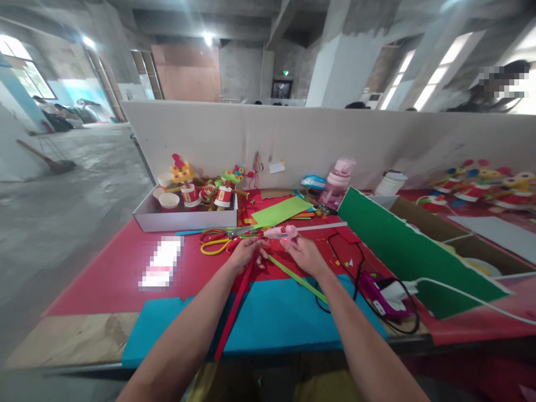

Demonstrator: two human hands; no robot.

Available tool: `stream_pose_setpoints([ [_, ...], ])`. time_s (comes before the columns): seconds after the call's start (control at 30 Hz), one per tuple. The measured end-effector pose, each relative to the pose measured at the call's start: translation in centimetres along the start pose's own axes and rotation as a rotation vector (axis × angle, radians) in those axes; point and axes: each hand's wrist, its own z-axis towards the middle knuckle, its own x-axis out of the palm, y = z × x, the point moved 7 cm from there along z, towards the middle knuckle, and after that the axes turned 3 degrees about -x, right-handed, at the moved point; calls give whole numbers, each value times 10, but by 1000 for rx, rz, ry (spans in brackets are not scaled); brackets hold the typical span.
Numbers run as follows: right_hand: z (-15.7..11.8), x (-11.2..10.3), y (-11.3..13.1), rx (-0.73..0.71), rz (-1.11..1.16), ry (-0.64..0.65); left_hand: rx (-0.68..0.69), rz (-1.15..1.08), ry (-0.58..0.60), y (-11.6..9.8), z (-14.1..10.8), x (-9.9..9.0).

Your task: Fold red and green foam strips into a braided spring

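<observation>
My left hand [246,252] is closed on a long red paper strip [235,315], which hangs down across a blue sheet [276,321] toward the table's front edge. A light green paper strip [296,278] meets the red one at my left fingers and slants down to the right under my right forearm. In my right hand [307,255] is a pink hot glue gun [274,232], its nozzle pointing left, close to the left fingers. A pale glue stick [322,226] appears behind the gun. Scissors with yellow handles [215,247] lie just left of my left hand.
A white box [184,221] with paper cups and paper-cup figures stands back left. A glowing phone-shaped screen [161,262] lies left. Green sheets [282,212] and a pink fan [339,178] are behind. A purple power strip [385,298] with cables and a green-sided box [402,251] are right.
</observation>
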Motion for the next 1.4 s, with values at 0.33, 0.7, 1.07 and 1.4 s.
stream_pose_setpoints([
  [0.33,1,0,-3,-4,-16,11,-4,15,-6,-1,-2,1],
  [0.7,1,-1,-6,9,-8,14,4,14,-4,0,-1,0],
  [1.07,3,1,-49,353,595,31,-2,-125,14,-10,-4,-2],
  [1.4,20,-23,-141,505,-73,-46,68,-215,40,-26,-8,-9],
])
